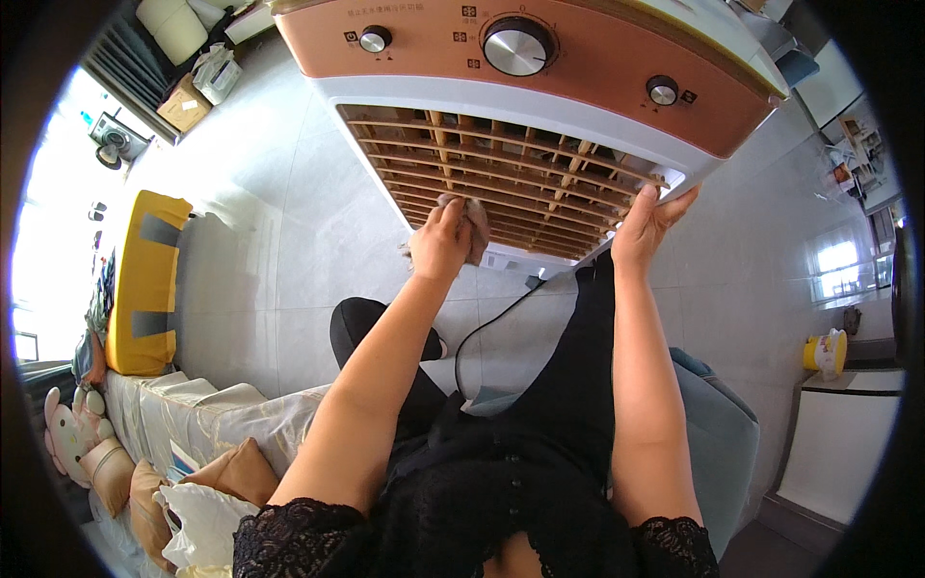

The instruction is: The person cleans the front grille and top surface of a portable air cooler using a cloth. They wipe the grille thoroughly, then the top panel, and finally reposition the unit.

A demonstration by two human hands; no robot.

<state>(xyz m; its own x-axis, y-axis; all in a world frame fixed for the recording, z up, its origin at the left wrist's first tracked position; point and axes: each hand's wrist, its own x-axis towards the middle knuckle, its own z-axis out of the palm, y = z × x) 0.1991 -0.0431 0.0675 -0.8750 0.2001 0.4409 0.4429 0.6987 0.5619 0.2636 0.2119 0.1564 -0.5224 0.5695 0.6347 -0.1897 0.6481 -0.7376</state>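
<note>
An upright air cooler [520,96] with a white frame and a copper-coloured panel stands close in front of me. Below its three silver-and-black knobs, a grille [501,162] of brown slats fills the front. My left hand [440,243] is closed around a crumpled grey-brown cloth [476,236], pressed against the lower left slats. At the grille's right edge, my right hand [644,229] grips the cooler's white side, thumb on the front and fingers round the side. Part of the cloth is hidden by my left fingers.
A black cord [479,328] runs from the cooler's base across the grey tiled floor towards my legs. Behind me on the right is a blue-grey chair [723,414]. On the left stand a yellow plastic piece [145,279] and a covered sofa [226,405] with cushions.
</note>
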